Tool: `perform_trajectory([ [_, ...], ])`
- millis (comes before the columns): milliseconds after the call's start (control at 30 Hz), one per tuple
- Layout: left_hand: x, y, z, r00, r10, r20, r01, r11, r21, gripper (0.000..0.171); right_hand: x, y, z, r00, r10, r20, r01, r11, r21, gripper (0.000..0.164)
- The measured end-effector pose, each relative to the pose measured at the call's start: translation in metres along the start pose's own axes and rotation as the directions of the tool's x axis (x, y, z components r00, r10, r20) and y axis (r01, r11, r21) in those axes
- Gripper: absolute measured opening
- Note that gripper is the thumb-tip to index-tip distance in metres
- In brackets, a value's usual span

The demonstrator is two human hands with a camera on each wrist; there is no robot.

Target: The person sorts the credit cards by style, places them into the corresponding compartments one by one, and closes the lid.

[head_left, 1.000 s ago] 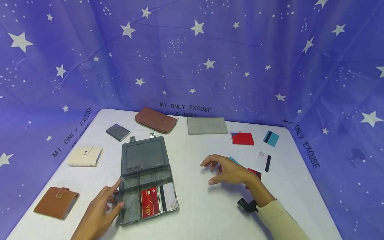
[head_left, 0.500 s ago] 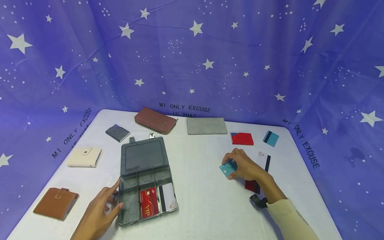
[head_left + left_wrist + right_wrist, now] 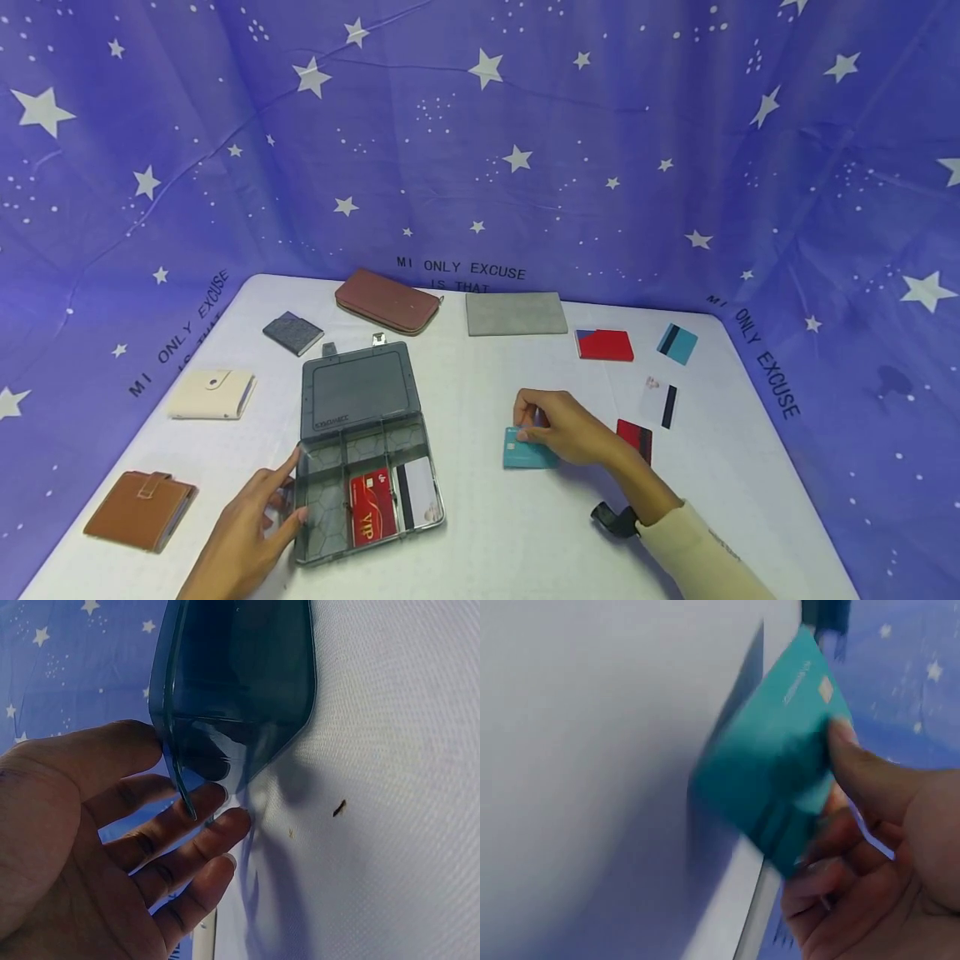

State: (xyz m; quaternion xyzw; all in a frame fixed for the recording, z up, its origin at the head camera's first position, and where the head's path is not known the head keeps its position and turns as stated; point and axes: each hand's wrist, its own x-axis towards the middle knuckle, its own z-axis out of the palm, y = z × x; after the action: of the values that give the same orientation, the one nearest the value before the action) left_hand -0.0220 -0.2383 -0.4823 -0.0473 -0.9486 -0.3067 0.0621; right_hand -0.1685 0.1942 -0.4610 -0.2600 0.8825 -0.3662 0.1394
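Observation:
My right hand (image 3: 562, 425) pinches a teal bank card (image 3: 527, 450) between thumb and fingers, above the white table. Its gold chip shows in the right wrist view, where the card (image 3: 772, 757) is slightly blurred. My left hand (image 3: 243, 525) touches the left side of a grey see-through plastic box (image 3: 318, 546) with thumb and index finger, the other fingers loosely bent. The box's lid (image 3: 360, 387) is raised at the back. One compartment contains a red VIP card (image 3: 372, 506); the one to its right has a white card with a black stripe (image 3: 420, 493).
On the right lie a dark red card (image 3: 634, 439), a white striped card (image 3: 660, 402), a blue card (image 3: 677, 344) and a red card holder (image 3: 604, 345). Around the box are a brown wallet (image 3: 140, 508), cream wallet (image 3: 212, 393), dark grey holder (image 3: 293, 332), maroon purse (image 3: 387, 301) and grey wallet (image 3: 516, 314).
My right hand has gone to the teal card, picked it up and carried it left towards the box. My left hand and the box stay as they were.

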Motion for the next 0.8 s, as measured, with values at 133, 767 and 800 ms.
perform_trajectory([
  [133, -0.001, 0.0, 0.0, 1.0, 0.0, -0.003, 0.0, 1.0, 0.001, 0.076, 0.009, -0.024, 0.016, 0.996, -0.087, 0.008, 0.086, 0.993, 0.078, 0.021],
  [767, -0.001, -0.003, 0.001, 1.0, 0.006, -0.004, -0.006, 1.0, -0.002, 0.076, 0.049, -0.112, 0.12, 0.991, -0.13, 0.002, 0.115, 0.88, 0.46, 0.02],
  [800, -0.001, -0.003, 0.001, 1.0, 0.002, -0.001, -0.002, 1.0, -0.005, 0.076, 0.051, -0.115, 0.124, 0.991, -0.132, 0.005, 0.115, 0.879, 0.463, 0.019],
])
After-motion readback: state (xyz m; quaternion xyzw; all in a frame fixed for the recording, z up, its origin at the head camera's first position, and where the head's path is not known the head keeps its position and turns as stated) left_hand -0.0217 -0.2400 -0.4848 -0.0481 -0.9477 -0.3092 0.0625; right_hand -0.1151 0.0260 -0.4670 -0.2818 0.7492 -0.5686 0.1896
